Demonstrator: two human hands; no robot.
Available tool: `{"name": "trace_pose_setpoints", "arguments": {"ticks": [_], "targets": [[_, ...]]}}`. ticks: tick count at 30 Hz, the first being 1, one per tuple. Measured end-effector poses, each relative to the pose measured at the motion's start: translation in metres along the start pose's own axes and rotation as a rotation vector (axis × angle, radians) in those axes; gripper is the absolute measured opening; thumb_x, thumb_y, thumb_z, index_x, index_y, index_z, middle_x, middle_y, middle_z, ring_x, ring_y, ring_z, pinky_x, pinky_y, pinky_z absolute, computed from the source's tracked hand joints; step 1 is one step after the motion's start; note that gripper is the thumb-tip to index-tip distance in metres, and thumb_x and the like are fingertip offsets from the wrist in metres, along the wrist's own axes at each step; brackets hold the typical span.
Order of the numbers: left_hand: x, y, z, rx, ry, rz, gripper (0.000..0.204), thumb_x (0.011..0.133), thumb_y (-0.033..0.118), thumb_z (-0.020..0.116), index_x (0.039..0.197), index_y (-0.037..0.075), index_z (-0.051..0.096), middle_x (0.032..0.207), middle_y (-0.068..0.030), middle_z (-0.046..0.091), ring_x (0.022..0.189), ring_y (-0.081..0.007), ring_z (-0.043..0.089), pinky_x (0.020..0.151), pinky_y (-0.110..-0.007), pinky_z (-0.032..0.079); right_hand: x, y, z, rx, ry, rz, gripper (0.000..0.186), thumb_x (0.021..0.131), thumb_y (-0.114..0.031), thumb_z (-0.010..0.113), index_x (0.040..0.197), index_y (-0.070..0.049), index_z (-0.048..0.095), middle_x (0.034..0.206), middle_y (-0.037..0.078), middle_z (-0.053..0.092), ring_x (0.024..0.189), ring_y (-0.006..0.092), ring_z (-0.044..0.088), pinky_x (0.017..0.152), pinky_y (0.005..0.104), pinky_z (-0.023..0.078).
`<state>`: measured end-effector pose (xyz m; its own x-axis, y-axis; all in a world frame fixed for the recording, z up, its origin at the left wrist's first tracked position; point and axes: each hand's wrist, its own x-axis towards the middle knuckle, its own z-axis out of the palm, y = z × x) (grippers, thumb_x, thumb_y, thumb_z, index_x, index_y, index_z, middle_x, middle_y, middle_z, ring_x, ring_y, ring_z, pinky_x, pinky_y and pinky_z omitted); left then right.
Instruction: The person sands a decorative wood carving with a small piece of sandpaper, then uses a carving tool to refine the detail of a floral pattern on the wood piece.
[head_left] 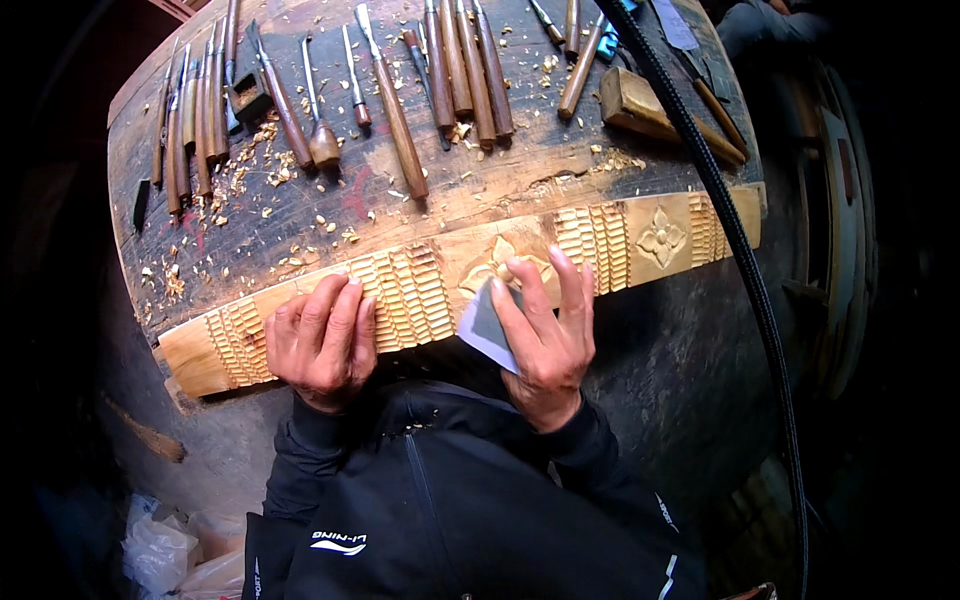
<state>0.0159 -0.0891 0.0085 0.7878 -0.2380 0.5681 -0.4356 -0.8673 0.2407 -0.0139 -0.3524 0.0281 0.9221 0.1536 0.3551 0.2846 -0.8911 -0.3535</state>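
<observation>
A long light-wood board [188, 360], carved with bands of ridged scales and four-petal flowers, lies along the near edge of the table. My left hand [320, 345] holds it near the left, fingers bent over its face and pressed close together. At the central flower, my right hand [545, 335] has a folded sheet of grey sandpaper [484, 330] under its fingertips, a pale backing showing. Its fingers reach onto the flower, partly hiding it. A second carved flower [660, 238] is visible further right on the board.
Rows of wooden-handled chisels [395, 130] lie across the worn tabletop [555, 165] among wood shavings, with a wooden mallet [635, 100] at right. A black braided cable [745, 260] hangs over the right side. Plastic bags [160, 550] sit low at left; someone's dark-clothed leg [750, 30] shows top right.
</observation>
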Motion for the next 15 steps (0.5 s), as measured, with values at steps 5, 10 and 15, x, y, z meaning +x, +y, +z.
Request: {"name": "trace_pose_setpoints", "arguments": {"ticks": [5, 10, 15], "targets": [[0.005, 0.003, 0.002, -0.006, -0.008, 0.002, 0.023, 0.095, 0.012, 0.094, 0.117, 0.007, 0.089, 0.119, -0.0069, 0.087, 0.094, -0.0282, 0.075, 0.087, -0.041, 0.058, -0.008, 0.006, 0.003, -0.013, 0.001, -0.004, 0.043, 0.09, -0.024, 0.088, 0.13, -0.009, 0.087, 0.145, 0.013, 0.081, 0.156, 0.048, 0.06, 0.132, 0.073, 0.04], [0.006, 0.003, -0.003, -0.012, -0.012, -0.028, 0.02, 0.096, 0.002, 0.089, 0.116, 0.001, 0.088, 0.119, -0.0152, 0.086, 0.098, -0.0356, 0.076, 0.09, -0.045, 0.06, 0.008, -0.005, 0.009, 0.084, -0.029, -0.017, 0.04, 0.095, -0.016, 0.076, 0.133, -0.007, 0.084, 0.155, 0.012, 0.076, 0.159, 0.043, 0.06, 0.135, 0.0753, 0.036], [0.001, 0.003, 0.002, 0.015, -0.004, 0.01, 0.021, 0.098, 0.009, 0.091, 0.119, 0.004, 0.088, 0.122, -0.0117, 0.086, 0.1, -0.0321, 0.076, 0.09, -0.044, 0.06, -0.006, -0.003, 0.001, 0.06, 0.019, 0.029, 0.04, 0.093, -0.02, 0.082, 0.13, -0.008, 0.085, 0.149, 0.011, 0.077, 0.154, 0.0455, 0.062, 0.131, 0.0766, 0.039]]}}
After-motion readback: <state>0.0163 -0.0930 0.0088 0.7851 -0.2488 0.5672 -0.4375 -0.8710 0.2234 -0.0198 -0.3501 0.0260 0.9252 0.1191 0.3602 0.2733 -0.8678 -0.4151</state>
